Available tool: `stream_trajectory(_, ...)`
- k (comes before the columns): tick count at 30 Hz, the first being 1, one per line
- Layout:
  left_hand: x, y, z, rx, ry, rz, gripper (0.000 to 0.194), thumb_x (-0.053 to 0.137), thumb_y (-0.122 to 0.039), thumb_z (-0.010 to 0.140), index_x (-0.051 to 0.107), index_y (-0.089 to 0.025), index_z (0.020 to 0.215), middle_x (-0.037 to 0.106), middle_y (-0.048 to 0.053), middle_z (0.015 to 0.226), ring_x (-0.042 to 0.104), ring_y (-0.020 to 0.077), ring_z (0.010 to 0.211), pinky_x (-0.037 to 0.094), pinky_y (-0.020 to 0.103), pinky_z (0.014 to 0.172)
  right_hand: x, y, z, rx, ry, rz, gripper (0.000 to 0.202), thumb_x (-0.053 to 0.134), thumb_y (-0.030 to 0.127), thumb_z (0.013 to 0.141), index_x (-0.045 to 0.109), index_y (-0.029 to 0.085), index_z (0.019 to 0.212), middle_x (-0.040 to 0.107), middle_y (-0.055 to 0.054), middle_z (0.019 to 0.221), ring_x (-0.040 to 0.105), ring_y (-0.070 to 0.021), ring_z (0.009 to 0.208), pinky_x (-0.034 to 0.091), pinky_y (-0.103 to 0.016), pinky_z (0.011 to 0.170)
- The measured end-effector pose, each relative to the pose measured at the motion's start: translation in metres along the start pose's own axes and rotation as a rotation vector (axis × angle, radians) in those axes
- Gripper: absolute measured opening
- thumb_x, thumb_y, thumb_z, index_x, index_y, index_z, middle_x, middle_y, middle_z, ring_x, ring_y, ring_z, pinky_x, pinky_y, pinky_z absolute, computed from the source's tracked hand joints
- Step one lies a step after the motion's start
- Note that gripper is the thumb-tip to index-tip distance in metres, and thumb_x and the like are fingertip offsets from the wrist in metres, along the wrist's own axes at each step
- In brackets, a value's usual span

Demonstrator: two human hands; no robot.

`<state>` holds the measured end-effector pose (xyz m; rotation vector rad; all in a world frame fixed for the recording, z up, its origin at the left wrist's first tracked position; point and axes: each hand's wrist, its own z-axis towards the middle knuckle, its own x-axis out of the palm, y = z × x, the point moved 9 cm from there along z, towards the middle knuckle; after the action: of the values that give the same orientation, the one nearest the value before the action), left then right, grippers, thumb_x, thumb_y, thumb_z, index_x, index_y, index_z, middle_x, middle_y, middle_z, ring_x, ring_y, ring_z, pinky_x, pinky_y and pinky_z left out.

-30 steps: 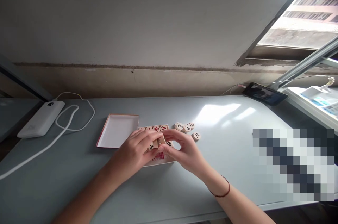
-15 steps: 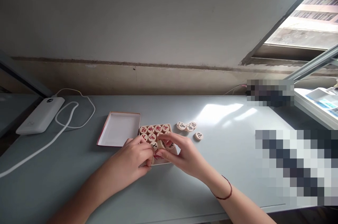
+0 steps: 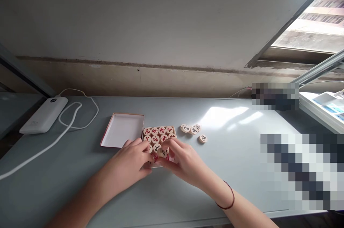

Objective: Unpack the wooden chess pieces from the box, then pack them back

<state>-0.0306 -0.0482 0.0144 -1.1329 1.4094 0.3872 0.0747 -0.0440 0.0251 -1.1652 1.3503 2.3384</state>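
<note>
A shallow box [image 3: 157,164] of round wooden Chinese chess pieces lies on the desk between my hands. Rows of red-marked pieces [image 3: 155,139] fill its far part, and a black-marked piece [image 3: 157,148] sits nearer me. My right hand [image 3: 186,158] pinches a tilted black-marked chess piece [image 3: 162,152] between thumb and fingers, over the near part of the box. Curled around the box's near left corner is my left hand [image 3: 134,158]; its fingers hide that corner and some pieces. Part of the reddish bottom shows near the front.
The upturned box lid [image 3: 123,131] lies left of the box. Several loose black-marked pieces [image 3: 193,129] cluster to the right, with one piece [image 3: 203,138] apart. A white power bank [image 3: 44,115] with a white cable [image 3: 64,129] is at the far left. Blurred patches cover the right side.
The piece in my right hand has shifted slightly left and toward me, and its black character now shows more. My left hand has stayed at the box's corner. The view has shifted slightly.
</note>
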Motion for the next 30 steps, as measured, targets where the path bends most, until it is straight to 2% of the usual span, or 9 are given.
stream_trajectory(4,-0.014,0.012,-0.007,-0.036,-0.019,-0.113,0.006,0.059,-0.019,0.078,0.061,-0.025,0.080,0.059,-0.002,0.086,0.056,0.0182,0.086,0.044,0.028,0.076,0.012,0.014,-0.001,-0.124,-0.010,-0.178,0.021,0.051,0.038,0.093,0.055,0.019,0.084,0.059,-0.002,0.077,0.051,-0.0111,0.060,0.037,-0.024,0.050)
stream_trajectory(8,-0.027,0.032,-0.013,-0.117,-0.075,-0.166,0.013,0.054,-0.021,0.074,0.056,-0.026,0.086,0.059,-0.003,0.085,0.058,0.0174,0.081,0.044,0.024,0.068,0.025,0.023,-0.002,-0.169,-0.021,-0.301,0.021,0.049,0.035,0.095,0.056,0.019,0.084,0.061,-0.003,0.079,0.054,-0.0113,0.060,0.035,-0.024,0.047)
stream_trajectory(11,-0.024,0.032,-0.013,-0.105,-0.059,-0.181,0.015,0.057,-0.024,0.071,0.055,-0.026,0.087,0.060,-0.003,0.085,0.059,0.0179,0.083,0.043,0.023,0.064,0.030,0.025,-0.004,-0.162,-0.022,-0.338,0.021,0.047,0.032,0.096,0.058,0.019,0.083,0.062,-0.003,0.080,0.054,-0.0104,0.059,0.035,-0.024,0.047)
stream_trajectory(15,-0.013,0.023,-0.010,-0.086,-0.003,-0.210,0.011,0.060,-0.026,0.070,0.053,-0.025,0.078,0.059,-0.003,0.082,0.059,0.0177,0.082,0.042,0.022,0.062,0.032,0.022,-0.007,-0.147,0.017,-0.305,0.024,0.047,0.031,0.096,0.059,0.019,0.078,0.062,-0.002,0.074,0.055,-0.0109,0.059,0.038,-0.024,0.051)
stream_trajectory(23,-0.003,0.011,0.000,-0.056,0.040,-0.152,0.014,0.061,-0.023,0.073,0.048,-0.023,0.078,0.059,-0.005,0.077,0.058,0.0165,0.074,0.039,0.024,0.063,0.035,0.027,-0.006,-0.116,0.095,-0.175,0.014,0.048,0.021,0.090,0.061,0.020,0.086,0.067,0.000,0.073,0.056,-0.0110,0.057,0.036,-0.024,0.051)
stream_trajectory(26,-0.002,0.009,0.002,-0.047,0.022,-0.101,0.013,0.061,-0.025,0.077,0.048,-0.022,0.079,0.060,-0.004,0.078,0.059,0.0167,0.073,0.041,0.026,0.066,0.025,0.020,-0.004,-0.084,0.094,-0.115,0.014,0.049,0.021,0.090,0.063,0.021,0.091,0.067,0.000,0.072,0.057,-0.0106,0.056,0.037,-0.023,0.051)
stream_trajectory(28,-0.003,0.002,0.005,0.012,-0.028,-0.029,0.016,0.065,-0.030,0.078,0.051,-0.022,0.081,0.061,-0.001,0.084,0.059,0.0190,0.080,0.044,0.029,0.071,0.004,0.004,-0.002,-0.014,0.038,-0.102,0.016,0.048,0.021,0.091,0.064,0.021,0.092,0.067,-0.001,0.071,0.056,-0.0103,0.055,0.038,-0.022,0.050)
stream_trajectory(30,-0.006,-0.011,0.006,0.114,-0.137,0.061,0.028,0.071,-0.040,0.074,0.056,-0.023,0.090,0.061,0.004,0.103,0.056,0.0255,0.100,0.046,0.037,0.083,-0.023,-0.020,0.000,0.078,-0.046,-0.159,0.018,0.047,0.023,0.091,0.065,0.022,0.093,0.068,-0.003,0.077,0.058,-0.0116,0.057,0.042,-0.023,0.052)
